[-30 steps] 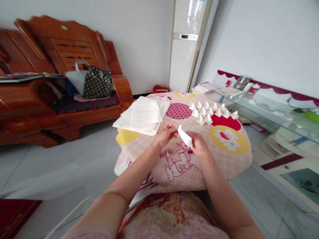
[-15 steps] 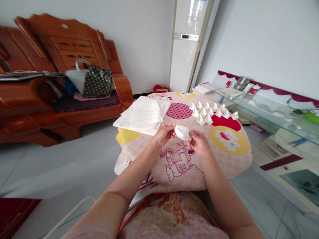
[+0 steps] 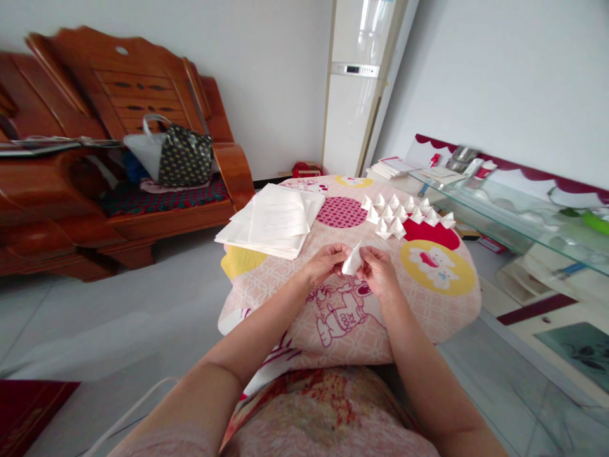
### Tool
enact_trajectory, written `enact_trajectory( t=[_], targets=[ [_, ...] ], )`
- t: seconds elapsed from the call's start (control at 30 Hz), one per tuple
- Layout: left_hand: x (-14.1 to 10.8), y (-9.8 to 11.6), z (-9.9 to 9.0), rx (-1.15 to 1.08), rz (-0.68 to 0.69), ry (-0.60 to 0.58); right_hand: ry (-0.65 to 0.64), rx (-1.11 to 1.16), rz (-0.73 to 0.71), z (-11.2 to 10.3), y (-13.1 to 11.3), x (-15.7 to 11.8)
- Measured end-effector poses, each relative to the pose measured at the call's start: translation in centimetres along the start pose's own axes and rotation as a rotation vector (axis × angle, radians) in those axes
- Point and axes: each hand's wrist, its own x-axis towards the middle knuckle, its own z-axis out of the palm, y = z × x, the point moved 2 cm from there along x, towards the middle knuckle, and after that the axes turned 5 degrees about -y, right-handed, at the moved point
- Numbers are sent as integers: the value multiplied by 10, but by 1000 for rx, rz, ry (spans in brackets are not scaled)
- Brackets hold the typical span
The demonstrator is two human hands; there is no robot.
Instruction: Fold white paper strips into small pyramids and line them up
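Note:
A small folded white paper point(image 3: 352, 260) is pinched between my two hands, above the near middle of the cloth-covered table. My left hand point(image 3: 327, 261) grips its left side, and my right hand point(image 3: 378, 268) has its right side between thumb and fingers. The paper stands tilted, with a pointed tip upward. Farther back on the right sit several folded white paper boats point(image 3: 391, 216), grouped in rows. To the left of my hands lies a stack of white paper sheets point(image 3: 278, 219), some with faint lines.
A patterned pink tablecloth point(image 3: 280, 295) covers the table. Along the right runs a glass-topped cabinet point(image 3: 514, 222) with papers and small items on it. A wooden sofa point(image 3: 143, 82) holding a dark patterned bag point(image 3: 185, 155) stands at the left, with a tall white air conditioner point(image 3: 352, 108) behind.
My hands have come closer together. The paper, wide and flat-lying between them before, is now turned more upright and looks narrower, with a point at the top.

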Motion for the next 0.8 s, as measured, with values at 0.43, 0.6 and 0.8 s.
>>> enact_trajectory(
  t=[0.43,0.6,0.8],
  targets=[
    [3,-2,0,93,48,137,246,-204,-24,-3,2,-2],
    [3,-1,-1,41,-16,112,259,-298,-49,-9,7,0],
    [3,-2,-6,13,-38,175,331,-315,-170,-13,7,-1]
  ],
)
